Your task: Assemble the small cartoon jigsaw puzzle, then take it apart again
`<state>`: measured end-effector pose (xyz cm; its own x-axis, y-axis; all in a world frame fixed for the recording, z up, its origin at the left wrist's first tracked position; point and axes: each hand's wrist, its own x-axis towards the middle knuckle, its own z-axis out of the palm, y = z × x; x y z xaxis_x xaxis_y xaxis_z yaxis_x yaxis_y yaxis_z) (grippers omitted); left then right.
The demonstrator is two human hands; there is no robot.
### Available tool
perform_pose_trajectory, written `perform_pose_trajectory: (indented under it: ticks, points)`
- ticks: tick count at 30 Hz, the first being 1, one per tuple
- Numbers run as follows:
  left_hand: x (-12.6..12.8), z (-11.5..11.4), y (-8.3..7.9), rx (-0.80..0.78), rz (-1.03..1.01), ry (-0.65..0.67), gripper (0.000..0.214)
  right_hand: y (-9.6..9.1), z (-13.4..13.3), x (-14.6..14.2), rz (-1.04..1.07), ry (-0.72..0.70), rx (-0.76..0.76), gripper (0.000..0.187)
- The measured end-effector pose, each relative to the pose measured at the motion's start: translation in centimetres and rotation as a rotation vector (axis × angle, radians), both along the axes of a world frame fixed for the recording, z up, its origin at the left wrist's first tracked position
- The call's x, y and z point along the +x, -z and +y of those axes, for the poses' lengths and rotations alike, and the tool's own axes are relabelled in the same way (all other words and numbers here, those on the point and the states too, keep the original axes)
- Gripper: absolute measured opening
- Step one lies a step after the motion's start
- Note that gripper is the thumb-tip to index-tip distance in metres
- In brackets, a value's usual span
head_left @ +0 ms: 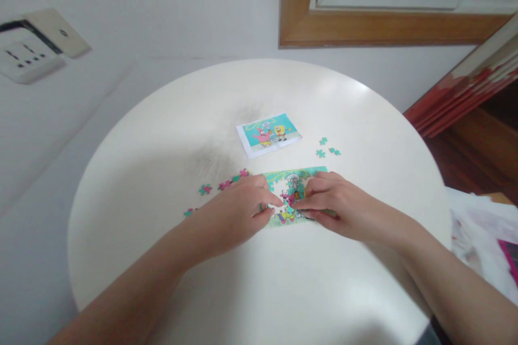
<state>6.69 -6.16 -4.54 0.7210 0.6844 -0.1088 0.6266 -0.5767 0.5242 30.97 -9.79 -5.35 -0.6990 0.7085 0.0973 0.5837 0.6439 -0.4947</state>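
Observation:
A partly assembled jigsaw puzzle [288, 221] with cartoon figures lies flat on the white round table, a pale gap showing in its left middle. From the left, my left hand [253, 203] covers the puzzle's left side, its index finger and thumb bent together at the gap. My right hand [329, 199] rests over the right side with curled fingers. Its index fingertip presses on the pieces near the middle, close to my left index finger. Loose jigsaw pieces [205, 189] in pink and teal lie beside my left hand, some partly hidden behind it.
Behind the puzzle lies a reference picture card [269, 135]. Several teal jigsaw pieces [321, 153] sit right of the card. The round table [162, 124] stands near a wall with a socket [28, 54] and a wood-framed window [364, 27]. White bags [481, 232] are at the right.

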Motion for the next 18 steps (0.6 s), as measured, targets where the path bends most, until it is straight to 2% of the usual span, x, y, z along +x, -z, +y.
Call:
perform_pose_trajectory:
  ticks: [12,18]
  points:
    - [-0.02,-0.06,0.28,0.019,-0.001,0.023,0.029,-0.44,-0.03,0.08,0.035,-0.002,-0.024,0.026]
    - [0.03,-0.19,0.02,0.014,-0.016,0.010,0.028,-0.92,-0.25,0.41,0.087,0.115,-0.055,0.031]
